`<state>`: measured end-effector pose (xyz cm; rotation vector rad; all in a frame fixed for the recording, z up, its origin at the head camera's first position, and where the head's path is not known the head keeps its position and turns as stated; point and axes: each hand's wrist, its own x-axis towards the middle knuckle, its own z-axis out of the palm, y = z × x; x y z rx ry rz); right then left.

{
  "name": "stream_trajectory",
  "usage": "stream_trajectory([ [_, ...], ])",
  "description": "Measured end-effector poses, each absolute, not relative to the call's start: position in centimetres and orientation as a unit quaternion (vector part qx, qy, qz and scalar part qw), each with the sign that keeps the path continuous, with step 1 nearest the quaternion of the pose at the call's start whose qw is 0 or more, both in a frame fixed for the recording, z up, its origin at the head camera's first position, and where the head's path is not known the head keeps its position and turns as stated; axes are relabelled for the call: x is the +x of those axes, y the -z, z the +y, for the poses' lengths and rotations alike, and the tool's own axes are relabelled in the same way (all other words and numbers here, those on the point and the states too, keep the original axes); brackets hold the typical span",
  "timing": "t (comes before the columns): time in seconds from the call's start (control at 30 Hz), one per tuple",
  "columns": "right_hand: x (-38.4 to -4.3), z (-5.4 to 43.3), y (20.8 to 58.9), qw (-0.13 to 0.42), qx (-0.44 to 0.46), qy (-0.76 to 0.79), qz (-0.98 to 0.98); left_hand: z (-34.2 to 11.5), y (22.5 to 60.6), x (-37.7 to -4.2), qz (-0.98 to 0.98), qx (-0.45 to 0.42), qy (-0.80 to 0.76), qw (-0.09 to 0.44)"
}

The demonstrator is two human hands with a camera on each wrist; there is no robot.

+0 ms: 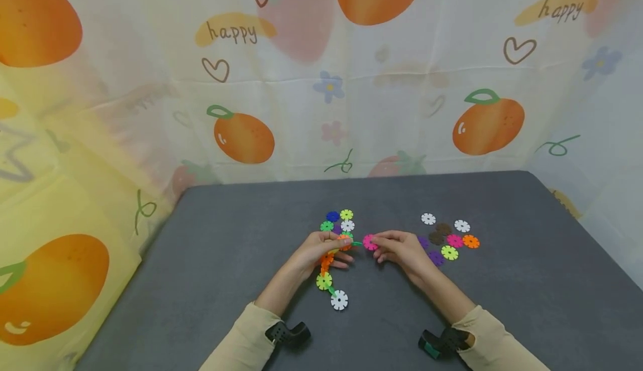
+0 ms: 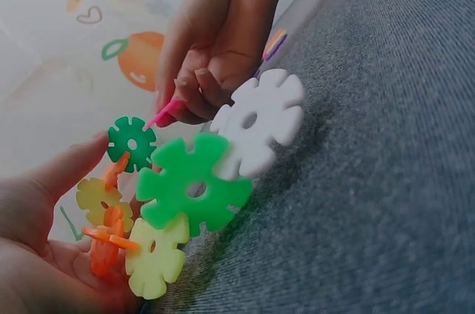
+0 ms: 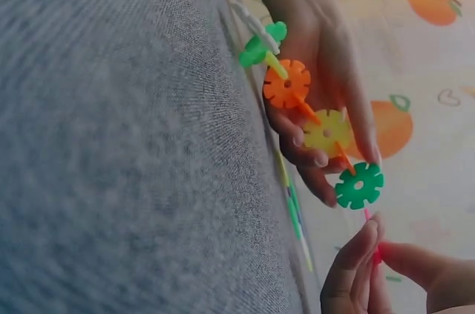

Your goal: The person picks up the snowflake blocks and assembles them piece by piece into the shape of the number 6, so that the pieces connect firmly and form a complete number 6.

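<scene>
A chain of notched plastic snowflake discs hangs from my left hand, which holds it near its upper end. In the head view its lower end shows a yellow disc and a white disc. Orange pieces and a yellow disc lie against the left fingers. A dark green disc forms the upper end, by the left thumb tip. My right hand pinches a pink disc between thumb and fingers, its edge right at the green disc's rim.
Beyond the left hand lie several loose discs, among them a blue one and a white one. Past the right hand is another scatter, with an orange disc and brown ones. A printed curtain hangs behind the grey table.
</scene>
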<state>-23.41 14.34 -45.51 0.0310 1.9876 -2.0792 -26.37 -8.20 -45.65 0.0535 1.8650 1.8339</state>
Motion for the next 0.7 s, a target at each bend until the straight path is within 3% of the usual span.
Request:
stream_trajectory([
  [0.33, -23.43, 14.13, 45.5, 0.136, -0.006, 0.71, 0.691, -8.1, 45.54, -26.25, 0.69, 0.036, -0.676, 0.257],
  [0.57, -23.44, 14.37, 45.62, 0.18, -0.043, 0.715, 0.674, -8.22, 45.43, -26.2, 0.694, 0.029, -0.673, 0.252],
  [0.7, -23.49, 14.38, 45.67, 0.17, -0.034, 0.72, 0.672, -8.27, 45.44, -26.3, 0.688, 0.044, -0.676, 0.262],
])
